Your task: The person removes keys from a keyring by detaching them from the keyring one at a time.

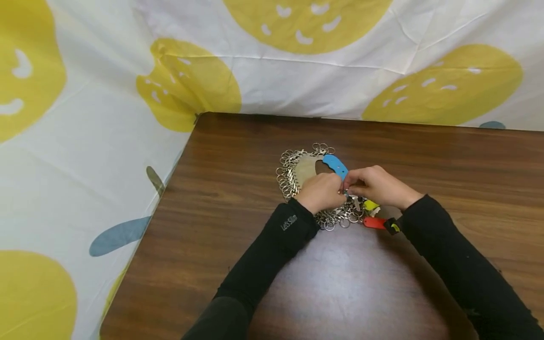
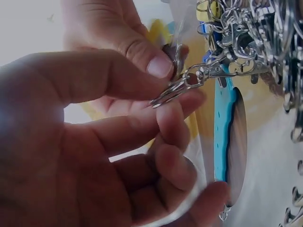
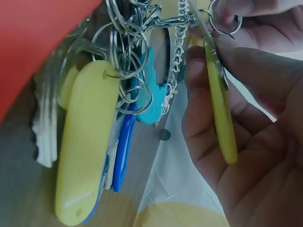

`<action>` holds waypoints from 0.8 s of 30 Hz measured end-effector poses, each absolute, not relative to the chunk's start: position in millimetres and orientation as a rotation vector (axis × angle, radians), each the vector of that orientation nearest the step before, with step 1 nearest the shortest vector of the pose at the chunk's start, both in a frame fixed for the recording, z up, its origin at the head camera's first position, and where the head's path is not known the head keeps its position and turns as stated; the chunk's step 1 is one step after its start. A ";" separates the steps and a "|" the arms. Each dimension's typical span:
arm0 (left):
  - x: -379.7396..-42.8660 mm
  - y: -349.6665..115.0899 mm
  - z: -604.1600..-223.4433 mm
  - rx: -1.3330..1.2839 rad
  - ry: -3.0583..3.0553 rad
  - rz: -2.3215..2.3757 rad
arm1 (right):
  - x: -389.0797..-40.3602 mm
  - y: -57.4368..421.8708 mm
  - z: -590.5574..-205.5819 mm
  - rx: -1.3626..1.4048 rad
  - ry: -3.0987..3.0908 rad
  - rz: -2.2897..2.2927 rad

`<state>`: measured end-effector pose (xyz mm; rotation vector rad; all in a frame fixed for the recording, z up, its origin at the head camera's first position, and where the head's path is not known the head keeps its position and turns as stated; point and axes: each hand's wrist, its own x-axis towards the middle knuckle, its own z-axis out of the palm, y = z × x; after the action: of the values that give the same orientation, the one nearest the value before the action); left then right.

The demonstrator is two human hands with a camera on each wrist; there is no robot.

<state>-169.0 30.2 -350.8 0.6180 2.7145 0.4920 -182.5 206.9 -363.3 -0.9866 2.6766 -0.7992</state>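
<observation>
Over a large metal key holder point(image 1: 305, 170) with a blue grip point(image 1: 335, 166) and many clips and rings round its rim, both hands meet. My left hand point(image 1: 324, 192) pinches a split ring point(image 2: 168, 94) between thumb and forefinger; the ring hangs from a swivel clip point(image 2: 215, 71) of the holder. Close against it, my right hand point(image 1: 380, 186) holds a yellow key tag point(image 3: 218, 109) with a key, seen edge-on in the right wrist view. Whether the key is threaded onto the ring cannot be told. Fingers partly hide the ring.
Another yellow tag point(image 3: 87, 142), a blue tag point(image 3: 124, 149) and several keys point(image 3: 46, 123) hang from rings nearby. A red tag point(image 1: 374, 223) lies by the right sleeve. The brown wooden table point(image 1: 212, 189) meets a lemon-print cloth point(image 1: 297, 89) at its back and left.
</observation>
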 end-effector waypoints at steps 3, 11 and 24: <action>-168.6 29.6 -351.4 0.607 2.724 0.463 | -181.6 206.7 -361.8 -0.949 2.686 -0.802; -168.9 26.1 -348.1 0.601 2.732 0.590 | -180.3 209.0 -357.9 -0.921 2.698 -0.762; -164.6 32.1 -350.9 0.570 2.759 0.615 | -175.2 210.1 -358.0 -0.916 2.659 -0.659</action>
<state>-164.6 32.1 -350.9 0.5702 2.7590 0.6146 -175.2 210.1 -358.0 -0.9161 2.6593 -0.6594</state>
